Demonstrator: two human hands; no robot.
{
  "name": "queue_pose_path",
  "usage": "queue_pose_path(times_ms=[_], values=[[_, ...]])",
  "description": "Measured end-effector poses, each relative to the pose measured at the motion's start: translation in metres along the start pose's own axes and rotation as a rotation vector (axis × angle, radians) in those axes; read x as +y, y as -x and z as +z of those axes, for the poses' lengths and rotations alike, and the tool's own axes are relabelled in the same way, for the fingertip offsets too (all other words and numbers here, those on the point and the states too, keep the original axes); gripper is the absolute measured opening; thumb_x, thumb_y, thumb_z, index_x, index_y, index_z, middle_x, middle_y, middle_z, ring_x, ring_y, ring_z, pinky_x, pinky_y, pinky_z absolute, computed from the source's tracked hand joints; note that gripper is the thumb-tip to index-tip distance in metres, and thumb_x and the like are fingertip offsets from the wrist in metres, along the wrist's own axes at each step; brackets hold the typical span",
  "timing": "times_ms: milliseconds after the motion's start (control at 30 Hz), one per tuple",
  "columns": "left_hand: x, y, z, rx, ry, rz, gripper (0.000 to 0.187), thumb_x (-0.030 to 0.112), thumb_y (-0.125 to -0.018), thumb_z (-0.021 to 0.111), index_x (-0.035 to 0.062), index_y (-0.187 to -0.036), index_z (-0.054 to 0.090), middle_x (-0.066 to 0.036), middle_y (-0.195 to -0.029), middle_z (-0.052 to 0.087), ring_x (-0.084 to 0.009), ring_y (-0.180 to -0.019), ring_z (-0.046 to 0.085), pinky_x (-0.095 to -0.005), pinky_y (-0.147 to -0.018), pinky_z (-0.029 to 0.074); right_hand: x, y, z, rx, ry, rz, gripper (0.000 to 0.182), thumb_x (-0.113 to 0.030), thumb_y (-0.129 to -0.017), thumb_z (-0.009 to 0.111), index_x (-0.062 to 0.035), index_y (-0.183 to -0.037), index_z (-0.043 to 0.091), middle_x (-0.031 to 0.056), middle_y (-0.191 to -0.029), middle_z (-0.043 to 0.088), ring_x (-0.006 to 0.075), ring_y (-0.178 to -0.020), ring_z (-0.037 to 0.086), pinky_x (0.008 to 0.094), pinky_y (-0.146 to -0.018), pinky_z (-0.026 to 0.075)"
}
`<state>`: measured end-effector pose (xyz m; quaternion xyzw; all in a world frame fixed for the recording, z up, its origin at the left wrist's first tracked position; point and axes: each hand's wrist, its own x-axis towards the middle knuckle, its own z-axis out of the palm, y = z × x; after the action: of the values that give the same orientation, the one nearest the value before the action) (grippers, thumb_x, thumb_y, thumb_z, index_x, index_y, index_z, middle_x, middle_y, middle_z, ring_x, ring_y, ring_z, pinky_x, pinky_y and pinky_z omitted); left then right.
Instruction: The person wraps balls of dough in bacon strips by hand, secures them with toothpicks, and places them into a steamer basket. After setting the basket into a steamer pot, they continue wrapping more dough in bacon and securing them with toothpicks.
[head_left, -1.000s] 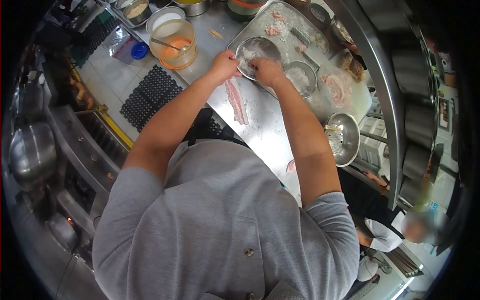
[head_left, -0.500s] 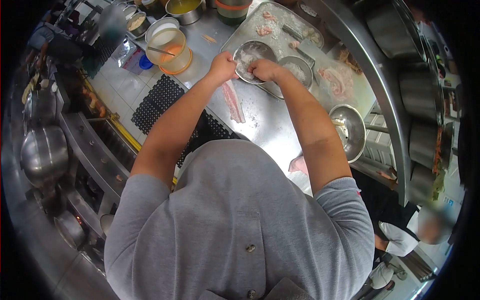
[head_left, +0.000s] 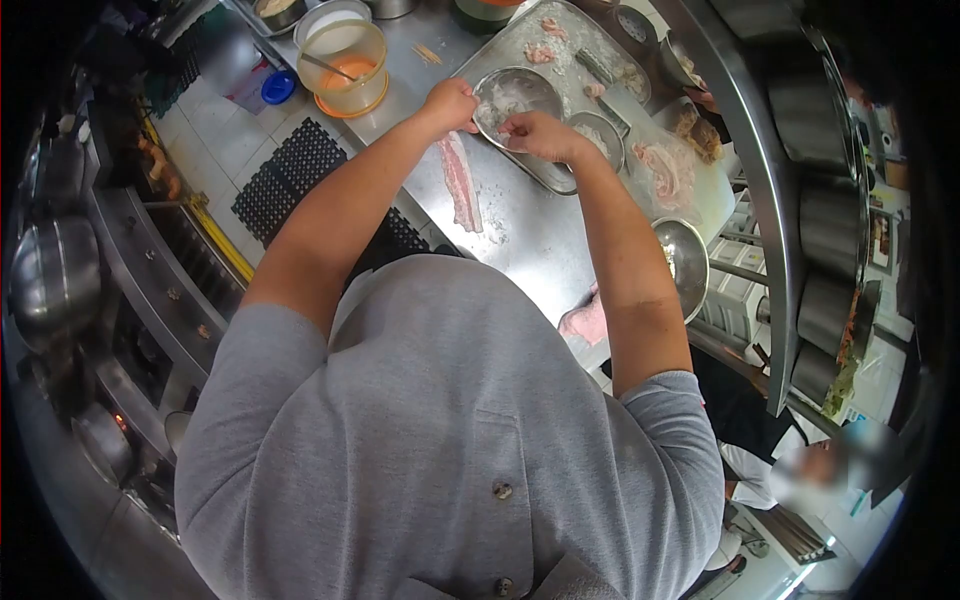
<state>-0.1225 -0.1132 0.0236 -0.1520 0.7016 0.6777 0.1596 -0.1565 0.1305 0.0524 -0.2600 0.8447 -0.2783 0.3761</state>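
A metal bowl (head_left: 520, 84) with white powder inside rests at the near corner of the tray. My left hand (head_left: 452, 104) is closed at its left rim, gripping it. Over the bowl's near edge is my right hand (head_left: 542, 136), fingers bent and pressed together; what they pinch, if anything, is hidden. A long strip of pinkish-white raw meat (head_left: 459, 185) lies on the steel table (head_left: 510, 250) just below my left hand. Close to my right wrist sits a second bowl of white powder (head_left: 597, 138).
The metal tray (head_left: 475, 62) carries floured meat pieces. Sliced meat (head_left: 665, 172) lies on plastic to the right, above another metal bowl (head_left: 680, 268). A tub of orange liquid (head_left: 345, 70) stands left. A steel shelf rail (head_left: 740, 150) arches on the right; a person (head_left: 755, 475) is lower right.
My right hand has lifted from the powder to the bowl's near edge. My left hand stays at the rim. The whole view has shifted slightly.
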Motion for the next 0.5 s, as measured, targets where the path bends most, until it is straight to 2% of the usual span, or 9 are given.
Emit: queue_pose_path(times_ms=[67,133,167,233,400,433,467,500], values=[[-0.007,-0.004,-0.004,-0.001,0.003,-0.010,0.012,0.007,-0.106,0.072,-0.0010,-0.108,0.064,-0.011,-0.103,0.066,-0.0227,-0.082,0.074,-0.0394,-0.072,0.072,-0.002,0.000,-0.004,-0.008,-0.094,0.003,0.038,-0.024,-0.105,0.076,-0.0006,-0.134,0.074,0.0040,-0.113,0.078,0.0157,-0.106,0.068,0.0335,-0.098,0.053],[-0.015,-0.005,-0.006,0.016,0.205,-0.006,0.018,0.008,-0.107,0.072,-0.0028,-0.119,0.064,-0.013,-0.109,0.068,-0.0242,-0.087,0.077,-0.0396,-0.077,0.072,-0.005,0.004,-0.009,0.025,-0.227,0.009,0.037,-0.025,-0.107,0.075,-0.0024,-0.135,0.076,0.0040,-0.113,0.079,0.0153,-0.106,0.069,0.0326,-0.097,0.054],[-0.016,-0.003,-0.009,0.025,0.210,-0.005,0.018,0.008,-0.107,0.072,-0.0028,-0.119,0.064,-0.013,-0.109,0.068,-0.0242,-0.087,0.077,-0.0396,-0.077,0.072,-0.014,0.008,-0.013,0.017,-0.220,0.004,0.037,-0.025,-0.107,0.075,-0.0024,-0.135,0.076,0.0040,-0.113,0.079,0.0153,-0.106,0.069,0.0326,-0.097,0.054],[-0.019,0.007,-0.012,0.013,0.353,-0.034,0.023,0.008,-0.106,0.072,-0.0042,-0.124,0.064,-0.014,-0.115,0.069,-0.0257,-0.092,0.079,-0.0393,-0.082,0.071,-0.025,0.017,-0.018,0.042,-0.264,0.009,0.033,-0.024,-0.110,0.072,-0.0025,-0.135,0.076,-0.0007,-0.109,0.075,0.0129,-0.101,0.065,0.0311,-0.094,0.052],[-0.041,0.056,-0.024,0.029,0.313,-0.012,0.023,0.009,-0.105,0.073,-0.0044,-0.123,0.065,-0.014,-0.114,0.070,-0.0255,-0.092,0.080,-0.0376,-0.082,0.070,-0.043,0.030,-0.016,0.043,-0.524,0.001,0.029,-0.025,-0.113,0.069,-0.0038,-0.132,0.074,-0.0049,-0.114,0.071,0.0082,-0.109,0.062,0.0296,-0.100,0.050],[-0.050,0.068,-0.026,0.032,0.298,-0.013,0.023,0.009,-0.105,0.073,-0.0044,-0.122,0.066,-0.013,-0.112,0.071,-0.0246,-0.089,0.079,-0.0366,-0.080,0.070,-0.048,0.034,-0.007,0.050,-0.596,0.012,0.029,-0.025,-0.113,0.068,-0.0039,-0.132,0.074,-0.0058,-0.115,0.071,0.0073,-0.109,0.062,0.0297,-0.101,0.050],[-0.063,0.087,-0.026,0.031,0.300,-0.047,0.023,0.009,-0.105,0.073,-0.0044,-0.122,0.066,-0.013,-0.112,0.071,-0.0246,-0.089,0.079,-0.0366,-0.080,0.070,-0.053,0.041,0.014,0.063,-0.566,0.021,0.027,-0.026,-0.112,0.069,-0.0037,-0.125,0.076,-0.0021,-0.111,0.074,0.0090,-0.107,0.065,0.0324,-0.101,0.053],[-0.073,0.099,-0.028,0.024,0.250,-0.032,0.022,0.010,-0.106,0.073,-0.0039,-0.122,0.067,-0.012,-0.108,0.072,-0.0231,-0.086,0.079,-0.0356,-0.077,0.069,-0.054,0.044,0.035,0.050,-0.582,0.033,0.027,-0.026,-0.112,0.069,-0.0037,-0.125,0.076,-0.0021,-0.111,0.074,0.0090,-0.107,0.065,0.0324,-0.101,0.053]])
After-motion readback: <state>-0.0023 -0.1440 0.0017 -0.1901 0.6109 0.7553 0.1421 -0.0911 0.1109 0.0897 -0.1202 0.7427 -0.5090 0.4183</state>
